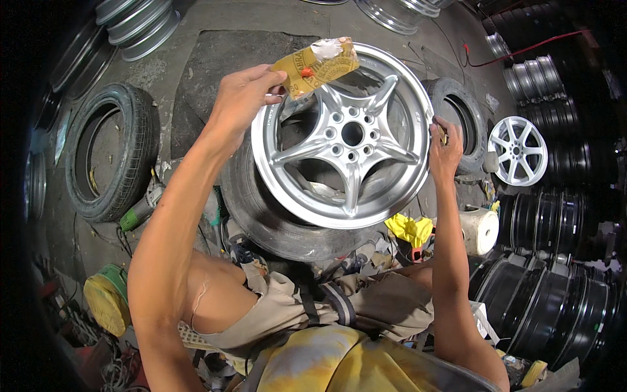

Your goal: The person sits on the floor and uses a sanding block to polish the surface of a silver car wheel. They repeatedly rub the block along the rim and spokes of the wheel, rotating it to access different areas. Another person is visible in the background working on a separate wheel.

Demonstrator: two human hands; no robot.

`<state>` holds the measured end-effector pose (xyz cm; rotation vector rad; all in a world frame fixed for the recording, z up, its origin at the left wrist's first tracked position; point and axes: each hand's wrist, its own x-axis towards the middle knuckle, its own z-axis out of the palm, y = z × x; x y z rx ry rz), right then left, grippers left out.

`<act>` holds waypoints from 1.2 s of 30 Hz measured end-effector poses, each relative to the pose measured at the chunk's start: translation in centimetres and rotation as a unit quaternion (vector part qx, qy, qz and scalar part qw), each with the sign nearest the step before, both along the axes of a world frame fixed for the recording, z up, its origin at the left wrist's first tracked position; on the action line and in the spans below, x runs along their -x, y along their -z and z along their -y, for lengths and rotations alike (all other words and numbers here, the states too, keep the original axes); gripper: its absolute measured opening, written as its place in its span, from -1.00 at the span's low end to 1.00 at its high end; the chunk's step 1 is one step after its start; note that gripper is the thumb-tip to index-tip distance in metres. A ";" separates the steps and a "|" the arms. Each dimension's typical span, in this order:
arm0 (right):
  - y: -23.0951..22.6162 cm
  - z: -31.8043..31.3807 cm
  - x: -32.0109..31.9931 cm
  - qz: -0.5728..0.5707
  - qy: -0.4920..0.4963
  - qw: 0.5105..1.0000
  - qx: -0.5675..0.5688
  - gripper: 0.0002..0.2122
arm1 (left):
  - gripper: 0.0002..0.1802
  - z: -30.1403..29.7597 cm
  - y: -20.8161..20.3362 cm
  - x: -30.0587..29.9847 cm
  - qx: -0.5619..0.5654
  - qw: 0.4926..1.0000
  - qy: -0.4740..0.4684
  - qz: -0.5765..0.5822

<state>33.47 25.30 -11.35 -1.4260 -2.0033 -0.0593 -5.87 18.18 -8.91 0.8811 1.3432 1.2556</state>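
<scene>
A silver alloy wheel (324,132) with five spokes lies face up on a black tire (268,219) in front of me. My left hand (245,95) pinches a yellow-brown sheet of sandpaper (307,73) by its left end, over the wheel's upper left rim. The sheet has a torn edge, a white patch and a small orange spot. My right hand (445,147) is closed at the wheel's right rim. A small yellowish bit shows between its fingers, too little to name.
Another tire (108,153) and a green-and-grey power tool (145,206) lie at left. A yellow cloth (410,228) and a white cylinder (480,231) sit near my right forearm. A white wheel (518,151) and stacked black rims (539,304) stand at right.
</scene>
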 end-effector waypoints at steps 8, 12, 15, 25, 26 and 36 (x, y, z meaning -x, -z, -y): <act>0.4 -1.5 0.0 0.000 -0.013 1.000 -0.007 -0.82 | -0.75 1.0 -0.1 1.4 0.004 1.000 -0.011 0.003; 0.5 -1.6 0.0 0.006 -0.002 1.000 -0.001 -0.82 | -0.76 0.8 -0.1 1.4 -0.001 1.000 0.002 0.011; 0.6 -1.7 -0.2 0.012 0.003 1.000 0.008 -0.81 | -0.77 0.7 -0.1 1.2 -0.004 1.000 0.006 0.010; 0.1 -1.5 -0.4 -0.025 -0.013 0.999 0.017 -0.81 | -0.78 0.6 -0.3 1.0 -0.004 1.000 -0.001 0.005; 0.2 -1.6 -0.5 -0.007 -0.014 1.000 0.011 -0.81 | -0.77 0.6 -0.2 1.0 -0.006 1.000 0.003 0.008; -0.1 -1.7 -0.6 -0.005 -0.024 0.999 0.021 -0.81 | -0.78 0.4 -0.3 0.8 -0.004 1.000 0.000 0.007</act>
